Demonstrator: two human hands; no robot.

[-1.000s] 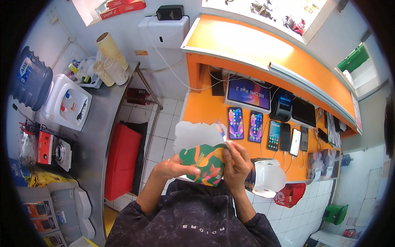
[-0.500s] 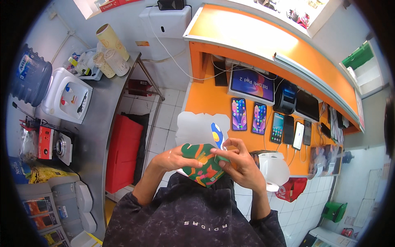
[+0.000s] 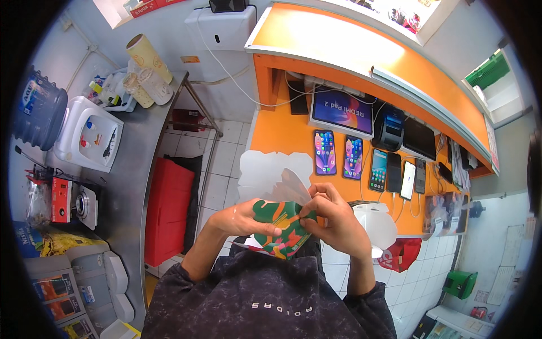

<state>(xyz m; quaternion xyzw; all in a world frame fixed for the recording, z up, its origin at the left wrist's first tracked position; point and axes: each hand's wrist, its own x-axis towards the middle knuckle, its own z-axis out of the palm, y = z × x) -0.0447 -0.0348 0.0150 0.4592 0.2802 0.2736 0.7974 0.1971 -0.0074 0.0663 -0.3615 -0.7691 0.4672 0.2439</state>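
Note:
Close in front of my body I hold a partly folded cardboard box [image 3: 285, 217], green with orange and pink printed shapes. My left hand [image 3: 243, 219] grips its left side, thumb lying across the printed face. The fingers of my right hand [image 3: 334, 220] pinch its upper right corner, where a pale flap [image 3: 294, 185] stands up. Beyond it, flat white cardboard [image 3: 259, 172] with a scalloped edge lies on the orange counter [image 3: 276, 133]. To the right of my right hand stands a white, opened-out box [image 3: 377, 223]. The underside of the held box is hidden.
Several phones [image 3: 353, 158], some on cables, lie on the counter before a tablet box [image 3: 342, 110] and a dark card-machine-like device [image 3: 389, 127]. At left, a steel table [image 3: 141, 141] holds a white dispenser [image 3: 90, 133] and plastic jars [image 3: 155, 89]. A red box [image 3: 169, 212] stands beneath.
The flap at the box's upper right has turned from its blue and yellow printed side to a pale side. My right fingers have shifted slightly along the corner. The whole view has shifted a little.

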